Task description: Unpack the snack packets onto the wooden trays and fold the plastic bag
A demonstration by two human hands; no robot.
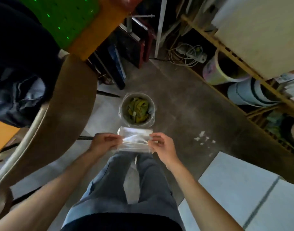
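Note:
A clear plastic bag (135, 140), flattened into a small rectangle, is stretched between both hands in front of my legs. My left hand (105, 141) pinches its left edge with curled fingers. My right hand (161, 144) pinches its right edge the same way. No snack packets or wooden trays are in view.
A small bin (137, 109) lined with plastic and holding green and yellow scraps stands on the floor just beyond the bag. A round brown table edge (59, 124) curves along the left. Wooden shelving (242, 64) with buckets and cables runs along the right. White scraps (203, 138) lie on the floor.

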